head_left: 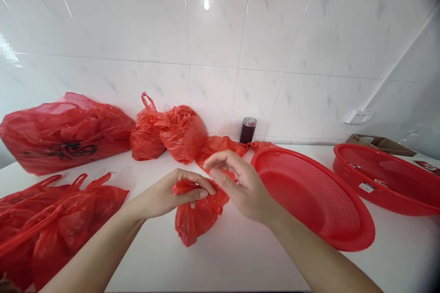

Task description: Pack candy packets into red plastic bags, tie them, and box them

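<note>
A small red plastic bag (197, 222) stands in front of me on the white table, its lower part bulging and its contents hidden. My left hand (184, 192) pinches the gathered top of this bag between thumb and fingers. At the bag's upper right, my right hand (240, 185) is curled with bent fingers, and red film shows between its thumb and fingers. The exact grip of the right fingertips is partly hidden. Just behind the hands, another red plastic bag (220, 145) lies low on the table.
Filled red bags (182, 132) and a large red bag (68, 135) line the wall. More red bags (79, 219) lie at left. A dark tumbler (248, 131) stands behind. On the right are a red basket (357, 233), a second basket (388, 194) and a cardboard tray (388, 145).
</note>
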`<state>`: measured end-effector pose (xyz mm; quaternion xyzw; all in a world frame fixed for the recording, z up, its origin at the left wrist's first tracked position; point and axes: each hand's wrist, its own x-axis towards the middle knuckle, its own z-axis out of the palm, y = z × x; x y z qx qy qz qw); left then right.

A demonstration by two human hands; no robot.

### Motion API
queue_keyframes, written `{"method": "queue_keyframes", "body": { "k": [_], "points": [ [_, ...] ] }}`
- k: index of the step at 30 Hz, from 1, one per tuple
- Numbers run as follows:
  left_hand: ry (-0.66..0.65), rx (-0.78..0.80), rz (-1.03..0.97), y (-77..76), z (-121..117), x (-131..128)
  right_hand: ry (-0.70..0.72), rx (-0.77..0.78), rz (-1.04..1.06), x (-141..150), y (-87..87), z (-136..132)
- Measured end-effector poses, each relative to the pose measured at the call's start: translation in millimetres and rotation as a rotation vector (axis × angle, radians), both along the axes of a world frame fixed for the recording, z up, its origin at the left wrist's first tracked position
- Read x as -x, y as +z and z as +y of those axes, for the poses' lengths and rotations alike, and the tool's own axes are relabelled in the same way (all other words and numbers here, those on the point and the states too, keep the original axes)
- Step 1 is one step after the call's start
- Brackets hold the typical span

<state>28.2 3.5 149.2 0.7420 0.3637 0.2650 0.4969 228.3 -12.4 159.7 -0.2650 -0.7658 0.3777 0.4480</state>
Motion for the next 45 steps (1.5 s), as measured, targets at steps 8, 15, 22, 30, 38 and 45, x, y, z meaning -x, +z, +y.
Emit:
{"method": "queue_keyframes", "body": {
  "k": [8, 15, 22, 30, 38, 45],
  "points": [
    [0.428, -0.567, 0.343, -37.0, 7, -12, 0.069, 0.399, 0.027, 19, -67.2, 43],
    [0.438, -0.634, 0.166, -54.0, 4, -11, 0.018, 0.366, 0.036, 13, -65.2, 32],
    [0.702, -0.267, 0.127, -135.4, -11, 42, -0.372, 0.449, 0.134, -13, -131.5, 34],
    [0.966, -0.189, 0.015, -166.8, -20, 7, -0.598, 0.311, -0.165, 0, -164.4, 30],
    [0.846, -0.154, 0.195, -162.9, 20, -14, -0.607, 0.184, -0.193, 5, -191.7, 38],
    [0.792, -0.15, 0.357, -162.1, 39, 2, -0.775, 0.131, -0.35, -15, -206.0, 66]
  ]
}}
